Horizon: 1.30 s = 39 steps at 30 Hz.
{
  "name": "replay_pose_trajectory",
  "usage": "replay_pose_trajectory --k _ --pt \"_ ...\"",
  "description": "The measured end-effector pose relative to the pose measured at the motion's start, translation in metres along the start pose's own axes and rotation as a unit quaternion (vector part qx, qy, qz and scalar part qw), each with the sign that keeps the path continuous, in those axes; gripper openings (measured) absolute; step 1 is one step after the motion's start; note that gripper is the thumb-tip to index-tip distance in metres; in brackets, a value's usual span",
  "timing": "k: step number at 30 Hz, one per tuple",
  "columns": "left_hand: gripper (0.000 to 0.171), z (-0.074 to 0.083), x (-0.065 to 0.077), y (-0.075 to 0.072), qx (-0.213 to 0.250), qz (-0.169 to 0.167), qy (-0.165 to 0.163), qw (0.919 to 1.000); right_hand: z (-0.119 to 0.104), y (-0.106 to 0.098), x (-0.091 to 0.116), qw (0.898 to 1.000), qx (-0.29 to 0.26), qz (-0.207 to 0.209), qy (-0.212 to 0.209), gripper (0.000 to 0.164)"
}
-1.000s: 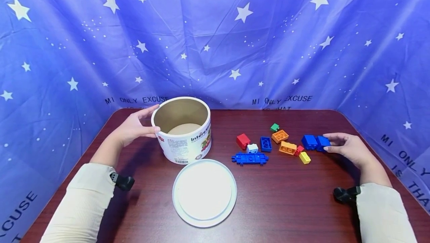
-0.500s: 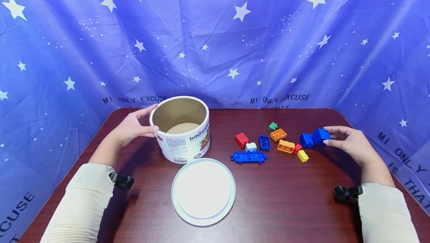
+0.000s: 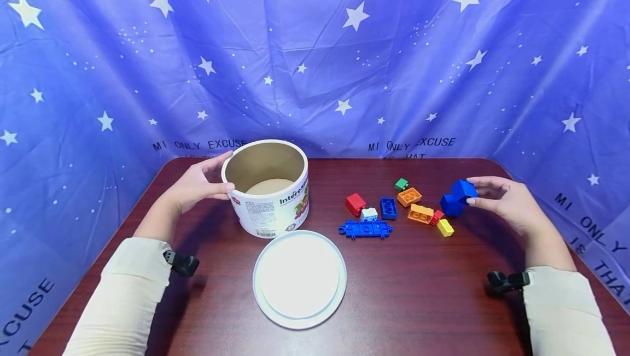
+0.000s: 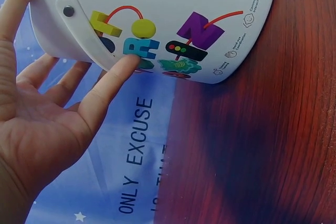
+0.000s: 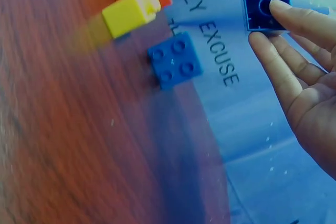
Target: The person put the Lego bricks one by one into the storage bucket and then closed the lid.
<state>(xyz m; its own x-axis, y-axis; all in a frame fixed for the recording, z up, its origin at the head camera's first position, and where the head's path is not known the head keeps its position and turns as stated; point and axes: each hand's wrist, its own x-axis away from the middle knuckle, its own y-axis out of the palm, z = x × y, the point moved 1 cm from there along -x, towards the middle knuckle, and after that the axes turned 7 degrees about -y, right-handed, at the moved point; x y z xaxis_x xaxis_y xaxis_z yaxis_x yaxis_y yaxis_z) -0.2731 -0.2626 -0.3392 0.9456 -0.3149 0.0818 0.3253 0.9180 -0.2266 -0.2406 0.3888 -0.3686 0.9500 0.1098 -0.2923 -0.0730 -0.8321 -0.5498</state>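
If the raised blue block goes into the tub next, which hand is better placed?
Right, I'd judge: the right hand holds the blue block off the table, while the left hand touches the left side of the tub and holds no block.

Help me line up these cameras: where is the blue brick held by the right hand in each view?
Head: the held blue brick is right of centre, just below mid-height.
Left wrist: not in it.
Right wrist: the held blue brick is at upper right.
Shared landmark: the blue curtain lettered EXCUSE, in all three.
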Motion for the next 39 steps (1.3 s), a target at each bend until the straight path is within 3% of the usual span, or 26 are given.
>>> replay_pose_trajectory --k 10,24,32,39 --pt "0.087 0.001 -0.004 0.002 -0.005 -0.003 0.005 1.0000 -0.027 0.009 -0.006 0.999 0.004 -0.029 -0.045 0.041" --pt "0.087 0.000 0.000 0.001 -0.002 -0.001 0.003 1.0000 -0.074 0.036 -0.026 0.998 0.015 -0.052 -0.031 0.046" --pt "0.087 0.001 0.001 0.002 -0.001 0.000 0.008 1.0000 -0.094 0.047 -0.036 0.997 0.015 -0.068 -0.040 0.046" --pt "0.087 0.000 0.001 0.000 -0.011 0.004 0.004 0.9999 -0.112 0.055 -0.046 0.992 0.000 -0.108 -0.063 0.046"
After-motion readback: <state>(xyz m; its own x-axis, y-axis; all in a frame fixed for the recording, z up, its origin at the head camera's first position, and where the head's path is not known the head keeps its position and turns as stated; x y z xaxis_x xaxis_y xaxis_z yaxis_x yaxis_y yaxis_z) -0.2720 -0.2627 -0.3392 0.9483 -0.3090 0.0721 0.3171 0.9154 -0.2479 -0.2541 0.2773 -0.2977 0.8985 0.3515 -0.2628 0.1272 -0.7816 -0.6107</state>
